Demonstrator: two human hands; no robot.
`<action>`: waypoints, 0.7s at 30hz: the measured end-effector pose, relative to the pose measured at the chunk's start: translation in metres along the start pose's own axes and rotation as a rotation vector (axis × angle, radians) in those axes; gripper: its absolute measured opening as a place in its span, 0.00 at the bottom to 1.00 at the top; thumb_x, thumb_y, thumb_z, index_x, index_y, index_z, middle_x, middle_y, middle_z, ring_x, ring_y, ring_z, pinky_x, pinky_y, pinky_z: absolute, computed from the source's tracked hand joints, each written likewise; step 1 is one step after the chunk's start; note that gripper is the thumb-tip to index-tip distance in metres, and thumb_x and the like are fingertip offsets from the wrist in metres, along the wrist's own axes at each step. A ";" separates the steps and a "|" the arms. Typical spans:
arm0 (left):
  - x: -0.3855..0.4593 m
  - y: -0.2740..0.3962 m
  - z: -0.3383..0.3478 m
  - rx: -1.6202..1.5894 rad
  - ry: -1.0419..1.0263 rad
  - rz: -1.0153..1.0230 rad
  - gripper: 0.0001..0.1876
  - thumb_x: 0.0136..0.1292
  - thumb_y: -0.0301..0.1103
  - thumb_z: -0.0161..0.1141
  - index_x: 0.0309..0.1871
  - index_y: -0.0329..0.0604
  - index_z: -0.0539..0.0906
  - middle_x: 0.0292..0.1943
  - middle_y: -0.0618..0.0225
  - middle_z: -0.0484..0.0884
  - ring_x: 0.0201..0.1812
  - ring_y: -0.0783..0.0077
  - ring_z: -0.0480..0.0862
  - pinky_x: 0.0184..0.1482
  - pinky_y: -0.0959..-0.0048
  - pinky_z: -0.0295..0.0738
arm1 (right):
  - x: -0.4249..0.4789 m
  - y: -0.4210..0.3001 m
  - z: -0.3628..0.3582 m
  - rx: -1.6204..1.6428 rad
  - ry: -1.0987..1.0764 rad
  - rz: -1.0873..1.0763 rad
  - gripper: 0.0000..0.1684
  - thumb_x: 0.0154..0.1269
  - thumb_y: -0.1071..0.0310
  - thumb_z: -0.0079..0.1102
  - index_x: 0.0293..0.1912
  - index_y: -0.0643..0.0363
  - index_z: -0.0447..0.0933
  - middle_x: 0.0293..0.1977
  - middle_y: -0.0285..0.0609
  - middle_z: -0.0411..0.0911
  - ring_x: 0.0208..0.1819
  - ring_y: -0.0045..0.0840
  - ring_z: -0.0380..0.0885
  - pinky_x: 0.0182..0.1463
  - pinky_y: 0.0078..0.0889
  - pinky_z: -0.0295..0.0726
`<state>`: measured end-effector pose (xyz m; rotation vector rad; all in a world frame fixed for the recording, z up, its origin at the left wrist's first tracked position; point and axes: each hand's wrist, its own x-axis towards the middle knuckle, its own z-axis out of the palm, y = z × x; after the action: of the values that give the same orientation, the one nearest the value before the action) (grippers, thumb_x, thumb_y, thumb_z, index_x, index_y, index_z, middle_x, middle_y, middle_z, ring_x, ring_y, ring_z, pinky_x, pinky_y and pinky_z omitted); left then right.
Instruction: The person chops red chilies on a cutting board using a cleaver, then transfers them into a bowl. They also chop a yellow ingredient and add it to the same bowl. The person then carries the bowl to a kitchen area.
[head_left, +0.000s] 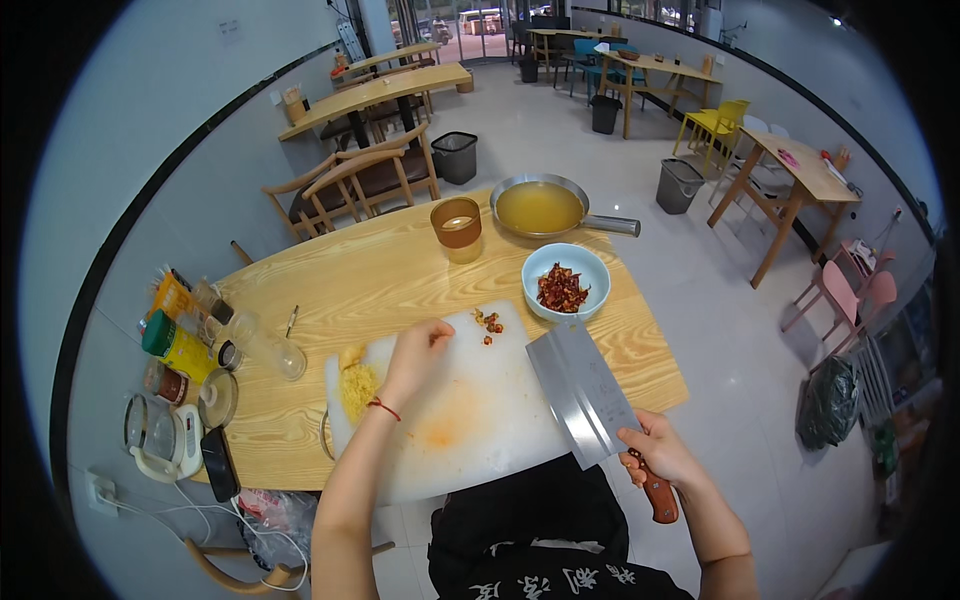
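Note:
My right hand (656, 454) grips a cleaver (581, 394) by its wooden handle, the broad blade over the right edge of a white cutting board (480, 390). Over the board's upper left part is my left hand (424, 349), its fingers curled; whether they hold anything cannot be seen. Minced yellowish pieces (358, 390) are heaped at the board's left. A few dried red chilli pieces (491, 324) lie near its top edge. Beyond the blade stands a light blue bowl (531, 289) holding cut dried chillies (561, 289). An orange stain marks the board's middle.
A steel pan (581, 196) of yellowish liquid and a brown-banded glass (457, 229) stand at the table's far side. Jars, a green-lidded container (176, 349), a kitchen scale (189, 442) and a phone (219, 465) line the left. Chairs, bins and other tables stand beyond.

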<state>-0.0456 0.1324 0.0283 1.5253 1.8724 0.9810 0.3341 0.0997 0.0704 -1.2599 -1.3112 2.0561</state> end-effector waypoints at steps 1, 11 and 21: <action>-0.007 0.004 0.006 0.041 0.005 0.070 0.08 0.62 0.22 0.55 0.42 0.32 0.82 0.41 0.54 0.84 0.42 0.64 0.83 0.45 0.69 0.77 | 0.001 0.004 0.001 0.010 0.011 0.014 0.12 0.73 0.68 0.49 0.52 0.60 0.70 0.17 0.35 0.64 0.12 0.16 0.61 0.15 0.23 0.66; -0.050 0.009 -0.014 0.188 0.199 0.246 0.07 0.61 0.19 0.54 0.39 0.33 0.82 0.39 0.53 0.82 0.42 0.53 0.81 0.45 0.63 0.77 | 0.000 0.029 0.003 0.061 0.047 0.080 0.10 0.74 0.68 0.47 0.50 0.60 0.69 0.16 0.35 0.64 0.12 0.17 0.63 0.15 0.24 0.68; -0.090 -0.027 -0.069 0.221 0.381 0.163 0.06 0.60 0.17 0.54 0.38 0.33 0.81 0.36 0.53 0.81 0.36 0.54 0.81 0.39 0.64 0.75 | 0.033 0.027 0.028 0.002 -0.062 0.091 0.08 0.74 0.68 0.46 0.47 0.61 0.68 0.17 0.35 0.64 0.13 0.17 0.64 0.16 0.24 0.69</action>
<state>-0.0951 0.0276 0.0439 1.7372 2.2053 1.2454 0.2969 0.0959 0.0356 -1.2876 -1.3008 2.1743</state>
